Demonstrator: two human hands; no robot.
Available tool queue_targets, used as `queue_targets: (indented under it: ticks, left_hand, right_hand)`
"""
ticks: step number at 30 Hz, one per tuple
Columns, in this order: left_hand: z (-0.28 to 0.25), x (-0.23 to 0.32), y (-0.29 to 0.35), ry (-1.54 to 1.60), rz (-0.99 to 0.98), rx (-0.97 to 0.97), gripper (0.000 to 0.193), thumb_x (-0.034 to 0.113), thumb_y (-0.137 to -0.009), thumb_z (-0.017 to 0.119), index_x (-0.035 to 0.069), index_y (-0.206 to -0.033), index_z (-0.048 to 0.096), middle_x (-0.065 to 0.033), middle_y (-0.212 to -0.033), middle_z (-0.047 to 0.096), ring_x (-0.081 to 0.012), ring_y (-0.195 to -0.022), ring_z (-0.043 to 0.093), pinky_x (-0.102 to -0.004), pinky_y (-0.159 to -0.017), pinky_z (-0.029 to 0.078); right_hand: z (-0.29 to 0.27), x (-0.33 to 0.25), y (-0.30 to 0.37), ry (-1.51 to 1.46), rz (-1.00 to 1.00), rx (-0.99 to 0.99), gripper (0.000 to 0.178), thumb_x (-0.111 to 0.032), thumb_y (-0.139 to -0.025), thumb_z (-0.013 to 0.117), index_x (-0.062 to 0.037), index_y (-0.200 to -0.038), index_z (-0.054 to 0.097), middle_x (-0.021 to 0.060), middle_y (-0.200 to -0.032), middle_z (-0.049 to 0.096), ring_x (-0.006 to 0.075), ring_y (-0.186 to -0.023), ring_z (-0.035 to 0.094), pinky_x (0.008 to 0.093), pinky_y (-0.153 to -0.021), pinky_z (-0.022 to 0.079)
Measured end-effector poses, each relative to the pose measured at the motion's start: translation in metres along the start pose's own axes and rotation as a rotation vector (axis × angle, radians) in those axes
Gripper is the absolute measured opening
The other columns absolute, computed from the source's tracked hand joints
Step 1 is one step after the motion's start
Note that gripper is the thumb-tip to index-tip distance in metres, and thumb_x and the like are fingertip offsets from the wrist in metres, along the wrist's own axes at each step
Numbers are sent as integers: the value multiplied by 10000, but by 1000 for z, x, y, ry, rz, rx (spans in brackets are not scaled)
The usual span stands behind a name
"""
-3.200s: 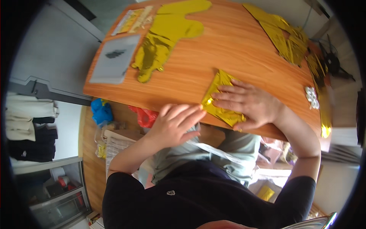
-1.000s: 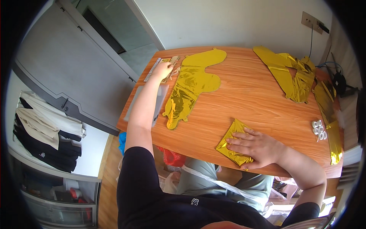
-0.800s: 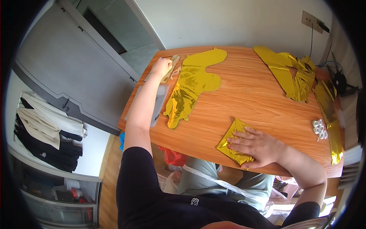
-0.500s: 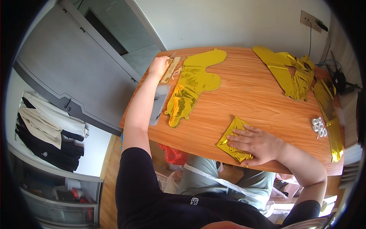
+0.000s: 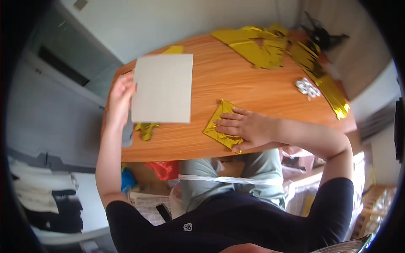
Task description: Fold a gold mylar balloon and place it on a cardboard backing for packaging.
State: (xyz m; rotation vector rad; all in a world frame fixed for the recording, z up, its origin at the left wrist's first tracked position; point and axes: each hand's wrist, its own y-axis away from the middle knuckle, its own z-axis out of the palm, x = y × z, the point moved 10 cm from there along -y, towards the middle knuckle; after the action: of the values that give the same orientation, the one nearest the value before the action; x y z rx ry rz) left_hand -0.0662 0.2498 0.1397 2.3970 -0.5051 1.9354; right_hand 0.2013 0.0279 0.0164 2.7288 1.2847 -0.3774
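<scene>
A pale, flat square of card (image 5: 163,88) is held up over the left part of the table by my left hand (image 5: 122,93), whose fingers grip its left edge. Behind the card lies a flat gold foil balloon; only its top end (image 5: 174,49) and bottom end (image 5: 146,130) show. My right hand (image 5: 252,126) rests flat, fingers stretched out, on a folded gold foil piece (image 5: 219,120) near the table's front edge. That hand covers part of the foil.
More flat gold foil balloons (image 5: 263,46) lie along the back and right of the wooden table (image 5: 202,80). White ribbon rolls (image 5: 308,87) sit close to the right-hand gold foil strip (image 5: 327,90). A translucent tray (image 5: 126,133) is partly hidden at the left edge.
My left hand has lifted the pale card from the table's far left and brought it right, over the foil balloon. My right hand stays on the folded foil. The whole view has turned.
</scene>
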Motion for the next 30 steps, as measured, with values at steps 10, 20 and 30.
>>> queue_targets:
  ticks: [10,20,30]
  left_hand:
    - [131,-90,68,-290,-151,-404,344,198,-975,718,62,-1286,658,-47,-1075,672,-100,-957,659,-243,-718,553]
    - [342,66,83,-779,599,-634,300,304,-908,748,99,-1128,748,-113,-1158,688,-304,-1095,663,-435,-944,535]
    - [577,79,104,-788,1082,-633,198,255,-904,744,152,-1072,729,-32,-1129,632,-239,-1130,593,-454,-918,507]
  right_hand:
    - [-19,5,140,107,467,253,782,-572,-944,623,-74,-1525,462,125,-1622,411,330,-1503,372,531,-1245,253]
    - [-15,2,166,109,613,366,805,-574,-909,636,-114,-1543,452,101,-1622,422,312,-1510,369,525,-1260,227]
    - [-9,2,165,155,566,398,821,-591,-922,617,-94,-1549,434,114,-1600,445,302,-1513,364,522,-1251,234]
